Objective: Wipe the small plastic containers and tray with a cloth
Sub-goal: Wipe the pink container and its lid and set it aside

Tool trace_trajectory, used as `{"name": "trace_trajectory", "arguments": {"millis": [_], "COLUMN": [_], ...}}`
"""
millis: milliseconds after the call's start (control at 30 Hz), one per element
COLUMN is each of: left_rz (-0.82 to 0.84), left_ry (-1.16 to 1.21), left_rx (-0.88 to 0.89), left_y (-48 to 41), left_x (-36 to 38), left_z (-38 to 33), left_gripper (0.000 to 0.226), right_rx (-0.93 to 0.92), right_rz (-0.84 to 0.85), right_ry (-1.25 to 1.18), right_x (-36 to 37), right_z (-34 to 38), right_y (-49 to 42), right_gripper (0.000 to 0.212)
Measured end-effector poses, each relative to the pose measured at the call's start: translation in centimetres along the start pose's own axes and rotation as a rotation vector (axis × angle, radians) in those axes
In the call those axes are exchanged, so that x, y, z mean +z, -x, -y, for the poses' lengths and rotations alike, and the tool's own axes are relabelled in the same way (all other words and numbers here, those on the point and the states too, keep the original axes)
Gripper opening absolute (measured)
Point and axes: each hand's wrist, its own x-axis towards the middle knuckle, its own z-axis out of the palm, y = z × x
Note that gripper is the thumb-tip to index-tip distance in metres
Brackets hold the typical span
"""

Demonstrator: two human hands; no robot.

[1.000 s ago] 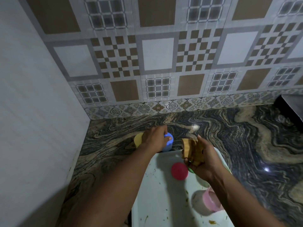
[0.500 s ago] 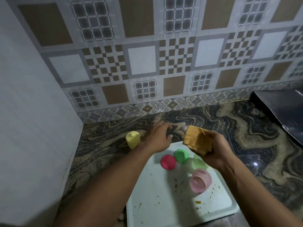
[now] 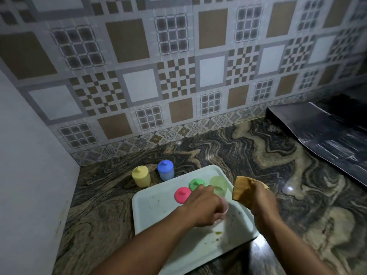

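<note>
Your left hand [image 3: 204, 205] is gripping the pink container [image 3: 225, 205] over the middle of the tray [image 3: 155, 215], while your right hand [image 3: 263, 202] is clutching the cloth [image 3: 243, 190] above its right edge. The yellow container [image 3: 141, 176] and blue container [image 3: 165, 170] are standing on the surface [image 3: 258, 155] just off the tray's far left corner.

Just one head-worn wide-angle cam here. It sat above a marbled countertop [image 3: 258, 155] and looked forward and steeply down into the corner. It faced the patterned tile wall [image 3: 178, 66], with a plain wall [image 3: 29, 175] on its left. It was close in, so the white tray [image 3: 151, 211] filled the lower middle.
</note>
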Motion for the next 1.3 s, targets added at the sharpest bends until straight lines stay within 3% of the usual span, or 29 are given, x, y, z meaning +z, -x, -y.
{"name": "trace_trajectory", "arguments": {"millis": [167,267,367,433,500,567,667,833,900,1033,1233,1300], "left_rz": [-0.136,-0.216,-0.277,-0.28,-0.274,-0.237,-0.16,-0.201,-0.185,-0.152,-0.169,-0.158], "left_ry": [0.341,0.581,0.822,0.945,1.064,1.144,1.149,0.968,1.02,1.302,1.055,1.098], "left_rx": [-0.248,-0.263,-0.227,-0.207,-0.214,-0.252,-0.268,-0.263,-0.228,-0.246,-0.276,-0.247], "left_y": [-0.4,-0.6,-0.5,-0.3,0.0,0.1,0.1,-0.7,-0.9,-0.2,-0.3,-0.4], "left_x": [-2.1,-4.4,-6.7,-8.0,-8.7,-8.8,-8.6,-9.7,-9.8,-9.7,-10.4,-10.9], "left_z": [1.5,2.1,2.2,2.6,3.0,3.5,4.2,3.8,3.9,4.4,5.2,4.7], "left_gripper": [0.019,0.012,0.009,0.01,0.015,0.017,0.016,0.018,0.007,0.018,0.01,0.004], "right_rx": [-0.355,-0.381,-0.152,0.153,0.394,0.484,0.497,0.261,0.303,0.511,0.193,0.241], "right_rz": [0.061,0.266,0.419,0.492,0.549,0.615,0.62,0.471,0.483,0.618,0.371,0.395], "right_ry": [0.133,0.153,0.017,-0.219,-0.413,-0.462,-0.433,-0.307,-0.33,-0.44,-0.259,-0.247], "right_x": [0.9,3.0,4.8,5.0,4.8,4.8,5.5,6.3,6.5,6.2,7.2,7.5], "right_z": [-2.8,-2.4,-0.2,1.1,2.0,2.2,2.4,3.0,3.2,3.7,3.5,3.7], "right_y": [2.1,3.1,3.2,2.4,2.4,2.8,3.1,2.3,2.4,3.2,1.8,1.9], "right_gripper": [0.032,0.05,0.068,0.072,0.065,0.054,0.044,0.05,0.049,0.042,0.048,0.048]}}
